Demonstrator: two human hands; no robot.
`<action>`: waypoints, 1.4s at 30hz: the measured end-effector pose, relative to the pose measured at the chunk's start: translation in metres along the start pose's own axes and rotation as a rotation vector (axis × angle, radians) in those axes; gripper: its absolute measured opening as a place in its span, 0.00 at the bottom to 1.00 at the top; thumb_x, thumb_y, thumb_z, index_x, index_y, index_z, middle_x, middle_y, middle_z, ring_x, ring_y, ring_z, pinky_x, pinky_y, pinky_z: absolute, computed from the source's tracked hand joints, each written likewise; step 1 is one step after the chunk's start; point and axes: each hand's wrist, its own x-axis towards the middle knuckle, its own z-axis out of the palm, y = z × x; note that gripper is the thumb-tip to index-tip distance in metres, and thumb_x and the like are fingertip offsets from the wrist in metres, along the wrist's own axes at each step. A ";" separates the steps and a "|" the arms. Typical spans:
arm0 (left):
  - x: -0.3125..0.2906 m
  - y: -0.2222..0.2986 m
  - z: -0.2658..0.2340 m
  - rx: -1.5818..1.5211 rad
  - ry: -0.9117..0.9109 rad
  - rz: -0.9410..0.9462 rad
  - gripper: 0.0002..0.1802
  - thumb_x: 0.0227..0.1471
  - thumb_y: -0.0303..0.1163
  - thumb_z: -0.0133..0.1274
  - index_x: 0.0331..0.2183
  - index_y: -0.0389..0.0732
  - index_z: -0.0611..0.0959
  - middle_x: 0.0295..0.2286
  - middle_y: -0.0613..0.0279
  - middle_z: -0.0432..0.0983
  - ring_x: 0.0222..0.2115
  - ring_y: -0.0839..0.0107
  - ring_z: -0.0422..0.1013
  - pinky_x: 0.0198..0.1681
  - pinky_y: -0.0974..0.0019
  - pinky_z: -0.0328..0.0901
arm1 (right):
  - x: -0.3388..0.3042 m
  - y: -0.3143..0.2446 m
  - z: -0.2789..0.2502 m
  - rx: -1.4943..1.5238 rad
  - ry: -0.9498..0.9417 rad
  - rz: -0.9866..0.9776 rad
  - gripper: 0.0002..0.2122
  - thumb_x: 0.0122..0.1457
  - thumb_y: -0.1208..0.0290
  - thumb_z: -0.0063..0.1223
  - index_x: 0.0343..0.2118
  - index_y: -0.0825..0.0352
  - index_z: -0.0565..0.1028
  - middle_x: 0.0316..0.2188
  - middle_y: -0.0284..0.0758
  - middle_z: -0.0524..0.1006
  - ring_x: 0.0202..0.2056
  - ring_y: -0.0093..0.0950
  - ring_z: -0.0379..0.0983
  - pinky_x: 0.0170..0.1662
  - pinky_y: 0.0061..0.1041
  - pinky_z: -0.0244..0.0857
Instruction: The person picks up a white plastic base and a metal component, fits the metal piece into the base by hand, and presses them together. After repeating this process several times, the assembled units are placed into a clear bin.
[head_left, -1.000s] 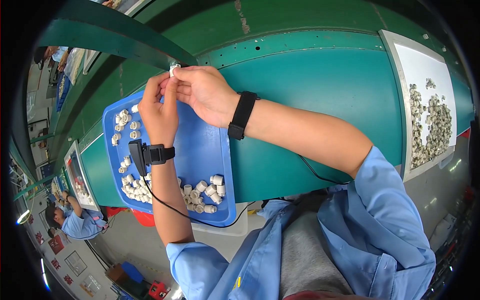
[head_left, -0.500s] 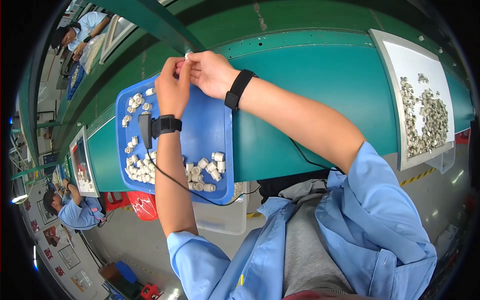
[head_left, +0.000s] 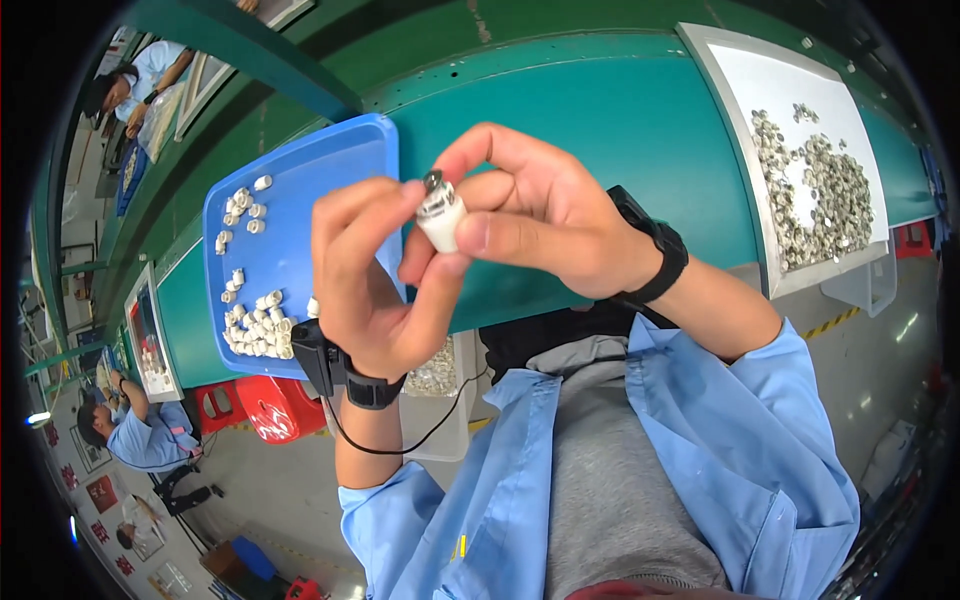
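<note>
Both hands have risen from above the blue tray [head_left: 300, 200] toward the camera; the left hand [head_left: 375, 290] and right hand [head_left: 545, 225] pinch one small white cylindrical part [head_left: 440, 215] between their fingertips, metal cap uppermost; similar white parts [head_left: 255, 330] lie in the tray on the green worktop [head_left: 600, 110]; a white tray [head_left: 790, 70] of metal pieces sits at right.

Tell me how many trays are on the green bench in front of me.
2: a blue tray behind the left hand, holding small white parts, and a white tray at far right, holding grey parts. Others may be hidden.
</note>
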 end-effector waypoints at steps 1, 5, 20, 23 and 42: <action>0.001 0.003 0.004 -0.020 -0.001 0.012 0.25 0.41 0.20 0.63 0.45 0.35 0.78 0.39 0.51 0.72 0.37 0.62 0.70 0.41 0.62 0.65 | -0.006 -0.004 0.001 0.020 0.007 0.001 0.15 0.66 0.72 0.49 0.52 0.70 0.62 0.42 0.49 0.79 0.47 0.32 0.76 0.53 0.32 0.67; 0.007 0.013 0.023 -0.072 -0.031 0.045 0.25 0.39 0.22 0.64 0.44 0.36 0.79 0.38 0.52 0.72 0.36 0.63 0.70 0.38 0.61 0.65 | -0.029 -0.017 -0.002 0.054 0.049 -0.016 0.14 0.66 0.73 0.49 0.51 0.70 0.62 0.41 0.49 0.80 0.46 0.31 0.76 0.52 0.30 0.68; 0.096 -0.145 0.122 0.190 -0.276 -0.283 0.14 0.49 0.25 0.60 0.40 0.38 0.79 0.34 0.58 0.76 0.30 0.69 0.73 0.35 0.67 0.67 | -0.191 -0.130 -0.116 -1.504 0.833 0.079 0.13 0.62 0.71 0.53 0.47 0.70 0.75 0.46 0.39 0.78 0.49 0.33 0.74 0.52 0.33 0.65; 0.127 -0.198 0.181 0.143 -0.328 -0.312 0.16 0.47 0.23 0.61 0.41 0.39 0.78 0.32 0.62 0.79 0.31 0.75 0.75 0.36 0.71 0.70 | -0.255 -0.161 -0.135 -1.670 1.058 0.121 0.13 0.62 0.71 0.53 0.47 0.70 0.75 0.47 0.40 0.77 0.50 0.34 0.73 0.52 0.32 0.65; 0.114 -0.108 0.116 0.207 -0.288 -0.106 0.22 0.48 0.38 0.59 0.45 0.42 0.78 0.39 0.54 0.77 0.39 0.56 0.75 0.42 0.53 0.69 | -0.343 -0.156 -0.219 -1.724 1.018 0.432 0.11 0.63 0.76 0.49 0.46 0.70 0.77 0.36 0.33 0.75 0.30 0.21 0.66 0.33 0.21 0.61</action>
